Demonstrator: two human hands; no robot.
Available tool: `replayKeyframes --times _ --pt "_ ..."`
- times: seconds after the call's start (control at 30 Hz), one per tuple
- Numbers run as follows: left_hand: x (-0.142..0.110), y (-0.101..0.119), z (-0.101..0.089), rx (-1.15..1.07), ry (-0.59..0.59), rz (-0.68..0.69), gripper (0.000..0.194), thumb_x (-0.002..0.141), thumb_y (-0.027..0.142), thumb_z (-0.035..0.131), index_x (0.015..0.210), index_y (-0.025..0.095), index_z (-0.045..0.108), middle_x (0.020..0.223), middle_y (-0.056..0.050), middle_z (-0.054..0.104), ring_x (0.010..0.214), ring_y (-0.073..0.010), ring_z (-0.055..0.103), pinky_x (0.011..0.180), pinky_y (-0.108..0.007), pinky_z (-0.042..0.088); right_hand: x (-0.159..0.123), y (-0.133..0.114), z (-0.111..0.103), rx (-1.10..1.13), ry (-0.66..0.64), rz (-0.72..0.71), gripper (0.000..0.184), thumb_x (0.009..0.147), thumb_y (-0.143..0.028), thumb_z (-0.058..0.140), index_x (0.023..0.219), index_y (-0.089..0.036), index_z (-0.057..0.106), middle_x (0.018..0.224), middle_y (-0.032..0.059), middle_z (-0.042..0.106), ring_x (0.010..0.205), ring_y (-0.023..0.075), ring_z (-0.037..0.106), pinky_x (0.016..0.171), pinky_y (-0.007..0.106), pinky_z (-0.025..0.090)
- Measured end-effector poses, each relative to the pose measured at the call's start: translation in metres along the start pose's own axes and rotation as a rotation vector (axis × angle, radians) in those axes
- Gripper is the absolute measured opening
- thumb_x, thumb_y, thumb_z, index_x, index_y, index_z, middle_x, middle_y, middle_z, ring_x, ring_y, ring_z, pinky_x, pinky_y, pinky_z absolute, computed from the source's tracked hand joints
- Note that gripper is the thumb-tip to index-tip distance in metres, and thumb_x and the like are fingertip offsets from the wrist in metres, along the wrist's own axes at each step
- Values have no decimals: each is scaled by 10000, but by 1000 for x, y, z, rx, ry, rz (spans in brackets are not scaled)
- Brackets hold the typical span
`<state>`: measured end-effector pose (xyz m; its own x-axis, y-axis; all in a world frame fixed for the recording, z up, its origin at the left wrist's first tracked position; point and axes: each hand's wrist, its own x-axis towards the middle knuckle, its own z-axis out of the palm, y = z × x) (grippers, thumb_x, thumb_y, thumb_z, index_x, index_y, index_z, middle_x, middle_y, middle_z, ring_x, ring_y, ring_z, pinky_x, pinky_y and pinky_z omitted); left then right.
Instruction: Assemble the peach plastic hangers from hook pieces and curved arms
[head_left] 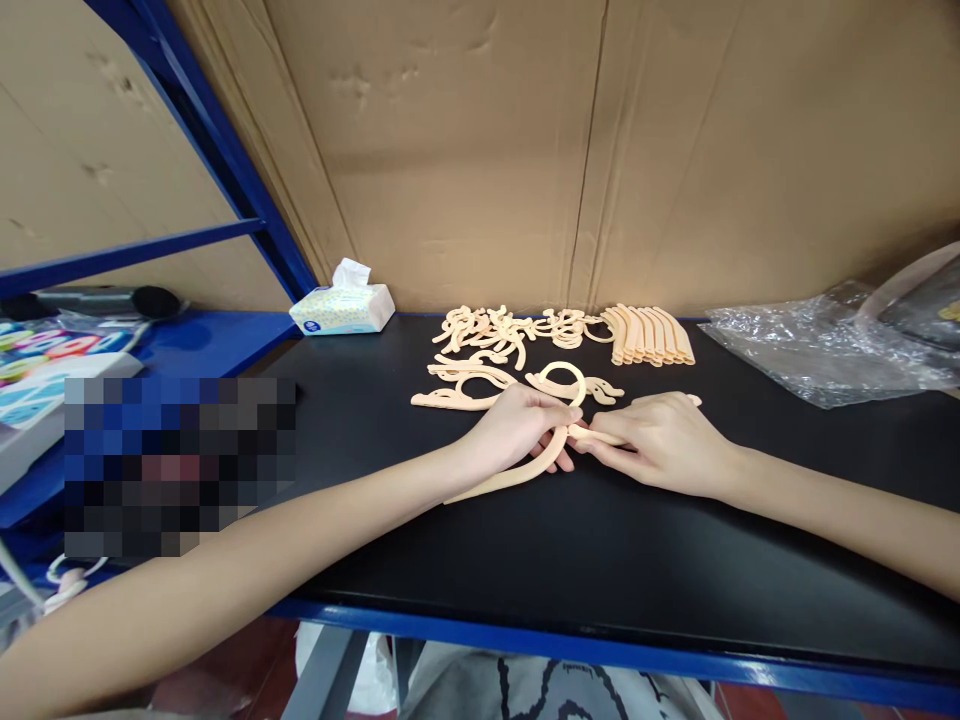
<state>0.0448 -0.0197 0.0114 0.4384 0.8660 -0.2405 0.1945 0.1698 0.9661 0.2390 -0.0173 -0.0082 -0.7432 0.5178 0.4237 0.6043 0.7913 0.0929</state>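
Observation:
My left hand [521, 425] is closed on a beige plastic hanger piece [510, 482], a long curved arm whose round hook [579, 380] rises above my fingers. My right hand [664, 440] grips a second beige hanger arm [600, 437], mostly covered by my fingers; its far tip shows beyond the knuckles. The tip of this arm meets the left-hand piece between my two hands. Whether they are joined cannot be made out. Just behind my hands lie more hanger parts [450, 399] on the black tabletop [570, 570].
At the back are a loose heap of hook pieces [487, 328] and a neat row of hanger arms [649, 335]. A tissue box [345, 308] stands back left, and a clear plastic bag [810, 345] lies right. Blue shelving [217, 130] borders the left side.

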Motion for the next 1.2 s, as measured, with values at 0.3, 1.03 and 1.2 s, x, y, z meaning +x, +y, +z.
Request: replayKeyframes --times 0.3,1.03,1.2 --pt "-3 5 -3 277 -107 41 312 929 274 405 700 129 560 613 3 603 455 -79 555 455 -173 442 3 2 0 36 55 56 369 899 -312 463 559 -176 517 491 -20 548 463 96 473 569 259 319" --pt "-6 1 -3 321 -113 53 294 948 358 435 836 129 582 751 -13 637 573 -92 600 575 -213 461 4 3 2 103 59 119 369 899 -323 463 558 -183 440 504 -34 511 475 91 451 592 266 334" --pt "-16 -4 7 1085 210 380 179 919 313 469 965 163 556 683 7 615 623 -167 605 560 -253 409 2 6 3 74 125 148 267 923 -347 467 734 -182 558 577 -23 564 514 111 480 640 286 355"
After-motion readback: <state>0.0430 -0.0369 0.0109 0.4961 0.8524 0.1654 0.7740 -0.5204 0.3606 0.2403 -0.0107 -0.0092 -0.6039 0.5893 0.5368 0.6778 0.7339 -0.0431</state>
